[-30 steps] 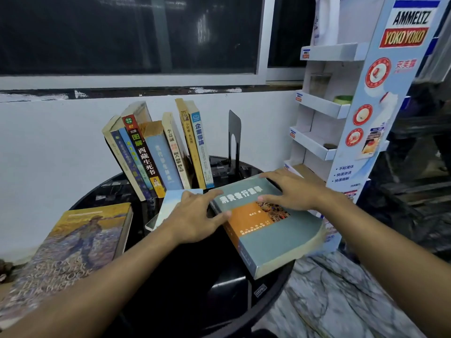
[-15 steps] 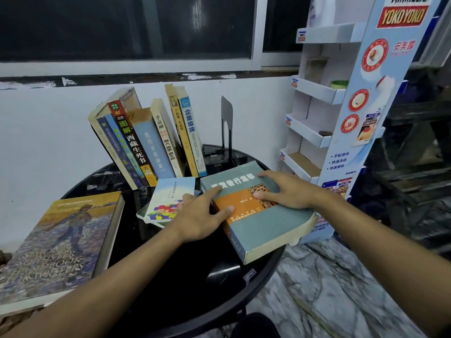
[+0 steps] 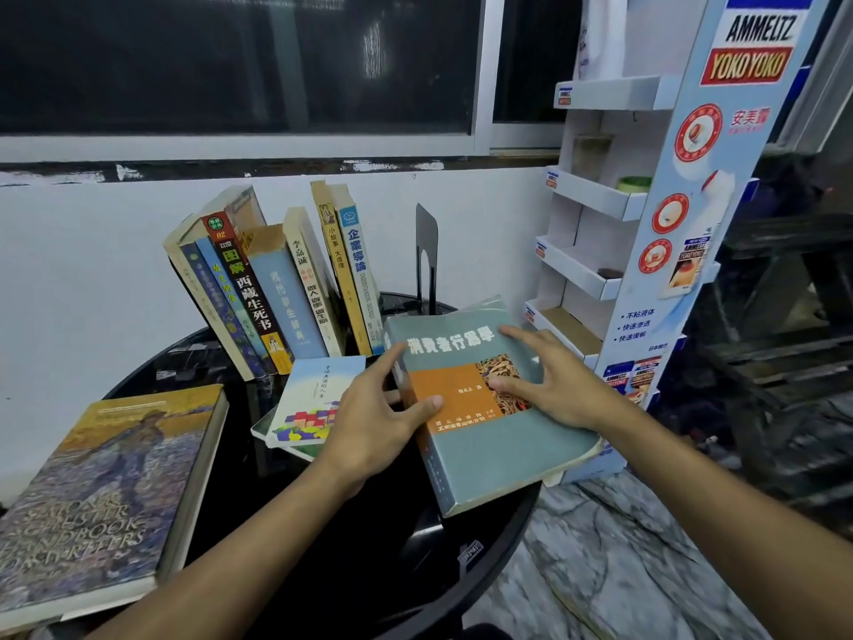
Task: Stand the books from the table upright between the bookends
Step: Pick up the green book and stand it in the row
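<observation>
Change: vs 1 s ago, left hand [image 3: 369, 427] sits further right, off the small book [image 3: 314, 399] & onto the spine edge of the grey-green book [image 3: 484, 455]. Small book's cover is now mostly exposed. Grey-green book is in much the same spot.
Left fingers: thumb on cover, fingers [image 3: 392, 358] at the spine edge, clamped on the grey-green book.
Right hand [image 3: 558, 385]: flat on cover, fingers [image 3: 521, 337] apart & straight, pressing, no grip.
Meaning for task: judged as grip being set for the lift; book not yet upright. 3 bks lie flat: this one, the small book, & the large book [image 3: 106, 496] at near left.
Book position: flat on right side of tabletop [image 3: 392, 570], right part overhanging the rim.
Slot: gap betw. row of books [image 3: 286, 288], which leans left, & black bookend [image 3: 427, 251], just far of the grey-green book. Looks tight for so thick a vol. Left bookend not seen.
Edges: overhang at right = drop risk if pushed further right. Display stand [image 3: 600, 200] is just right of the tabletop & limits swing that way. Wall [image 3: 83, 270] is close behind the row.
Open room: upward, & toward near centre of the tabletop.
</observation>
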